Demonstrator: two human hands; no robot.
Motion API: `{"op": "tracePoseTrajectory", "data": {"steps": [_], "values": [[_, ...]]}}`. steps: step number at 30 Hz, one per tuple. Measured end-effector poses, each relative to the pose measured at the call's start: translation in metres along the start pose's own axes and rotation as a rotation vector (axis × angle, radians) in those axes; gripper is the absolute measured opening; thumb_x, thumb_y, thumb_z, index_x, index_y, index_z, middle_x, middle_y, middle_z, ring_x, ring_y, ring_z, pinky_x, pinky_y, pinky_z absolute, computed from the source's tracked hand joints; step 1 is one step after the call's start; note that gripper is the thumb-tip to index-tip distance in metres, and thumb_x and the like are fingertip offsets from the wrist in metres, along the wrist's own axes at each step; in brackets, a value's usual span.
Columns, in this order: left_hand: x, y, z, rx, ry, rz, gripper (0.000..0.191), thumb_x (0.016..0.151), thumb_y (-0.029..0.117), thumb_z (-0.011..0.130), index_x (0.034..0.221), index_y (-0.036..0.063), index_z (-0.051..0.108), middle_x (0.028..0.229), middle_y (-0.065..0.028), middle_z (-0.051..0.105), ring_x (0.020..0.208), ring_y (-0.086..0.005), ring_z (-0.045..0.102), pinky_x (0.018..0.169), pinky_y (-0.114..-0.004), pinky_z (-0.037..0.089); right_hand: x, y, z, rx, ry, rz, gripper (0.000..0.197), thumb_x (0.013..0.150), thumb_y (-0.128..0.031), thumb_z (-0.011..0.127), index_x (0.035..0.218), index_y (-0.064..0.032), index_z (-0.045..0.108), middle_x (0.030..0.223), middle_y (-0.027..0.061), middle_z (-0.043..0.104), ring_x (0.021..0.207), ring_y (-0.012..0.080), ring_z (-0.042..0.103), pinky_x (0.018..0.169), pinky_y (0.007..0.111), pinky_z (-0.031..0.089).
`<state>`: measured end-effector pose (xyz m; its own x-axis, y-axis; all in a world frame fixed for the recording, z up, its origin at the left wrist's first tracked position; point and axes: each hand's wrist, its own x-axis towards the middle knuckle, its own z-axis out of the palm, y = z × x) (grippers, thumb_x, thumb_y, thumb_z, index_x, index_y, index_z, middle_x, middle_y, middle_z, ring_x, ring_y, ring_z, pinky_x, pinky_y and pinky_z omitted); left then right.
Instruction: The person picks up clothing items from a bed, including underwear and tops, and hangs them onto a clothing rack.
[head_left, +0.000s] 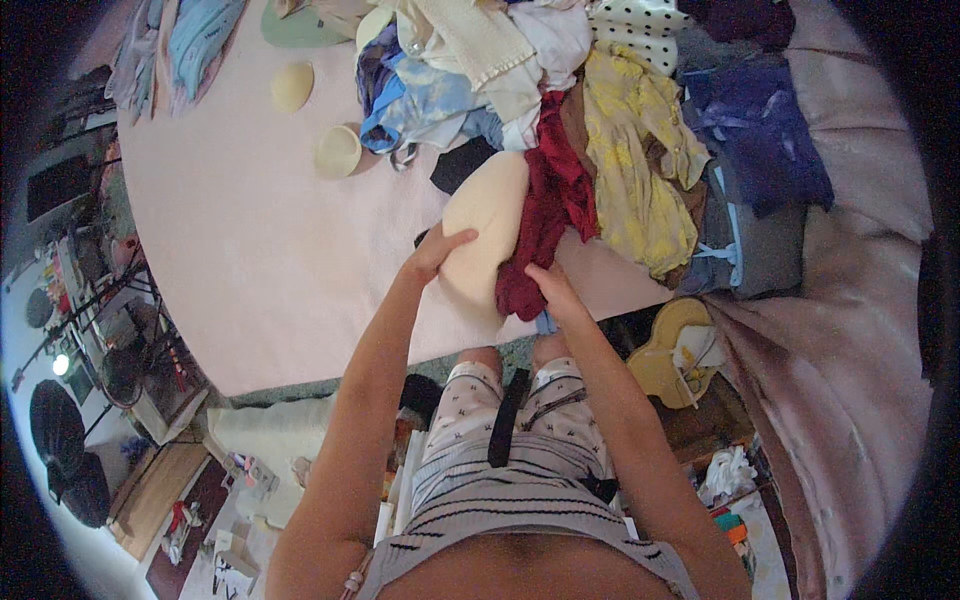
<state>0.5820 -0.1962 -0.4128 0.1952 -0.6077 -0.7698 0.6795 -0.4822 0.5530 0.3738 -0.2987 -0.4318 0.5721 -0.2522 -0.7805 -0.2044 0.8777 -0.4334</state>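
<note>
My left hand (439, 253) grips the lower left edge of a large cream foam pad (489, 214), with the thumb on top. My right hand (550, 283) holds the lower end of a dark red cloth garment (541, 214), thumb on top; its fingers are hidden beneath. The pad and the garment touch along the pad's right side. A black piece of cloth (461, 163) lies behind the pad. Two small cream bra cups, one domed (292, 86) and one hollow side up (338, 151), rest on the pink sheet (262, 247) to the left.
A pile of clothes spans the far side, with a blue tie-dye garment (431, 90), a yellow patterned garment (637, 165) and a folded purple one (765, 135). A yellow tray (664, 330) stands beyond the bed's near edge at the right. Shelving with small items (120, 330) is at the left.
</note>
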Motion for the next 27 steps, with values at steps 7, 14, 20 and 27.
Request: {"op": "tracePoseTrajectory", "data": {"steps": [7, 14, 20, 27], "values": [[-0.052, 0.047, 0.047, -0.288, -0.227, 0.112, 0.061, 0.071, 0.015, 0.070, 0.122, -0.0010, 0.042, 0.114, -0.0113, 0.055, 0.102, -0.0187, 0.054, 0.087, -0.032, 0.044, -0.067, -0.098, -0.026, -0.562, -0.189, -0.256, 0.068, 0.071, -0.008, 0.066, 0.130, -0.0065, 0.034, 0.120, 0.0071, 0.049, 0.109, 0.0206, 0.048, 0.091, 0.035, 0.041], [0.016, 0.111, 0.166, -0.146, -0.373, 0.313, 0.061, 0.072, 0.022, 0.069, 0.122, -0.0020, 0.042, 0.117, -0.0130, 0.053, 0.100, -0.0195, 0.055, 0.084, -0.032, 0.044, -0.084, -0.250, -0.078, -0.535, 0.179, -0.404, 0.070, 0.071, -0.019, 0.066, 0.129, -0.0011, 0.033, 0.125, 0.0112, 0.045, 0.113, 0.0252, 0.045, 0.097, 0.037, 0.035], [0.065, 0.022, 0.108, 0.764, 0.631, 0.580, 0.062, 0.068, 0.028, 0.071, 0.115, -0.0030, 0.046, 0.108, -0.0197, 0.054, 0.105, -0.0313, 0.048, 0.090, -0.040, 0.038, -0.030, -0.278, -0.053, -1.522, 0.784, -0.800, 0.079, 0.071, -0.035, 0.068, 0.131, -0.0010, 0.030, 0.129, 0.0222, 0.039, 0.119, 0.0377, 0.036, 0.101, 0.041, 0.028], [0.048, -0.055, -0.011, 0.598, 0.987, 0.055, 0.084, 0.061, 0.036, 0.078, 0.122, -0.0041, 0.036, 0.113, -0.0193, 0.051, 0.108, -0.0319, 0.046, 0.093, -0.043, 0.035, 0.046, -0.197, -0.040, -1.835, 0.592, -0.716, 0.084, 0.067, -0.044, 0.067, 0.137, -0.0184, 0.027, 0.141, 0.0183, 0.020, 0.127, 0.0389, 0.022, 0.101, 0.055, 0.018]]}}
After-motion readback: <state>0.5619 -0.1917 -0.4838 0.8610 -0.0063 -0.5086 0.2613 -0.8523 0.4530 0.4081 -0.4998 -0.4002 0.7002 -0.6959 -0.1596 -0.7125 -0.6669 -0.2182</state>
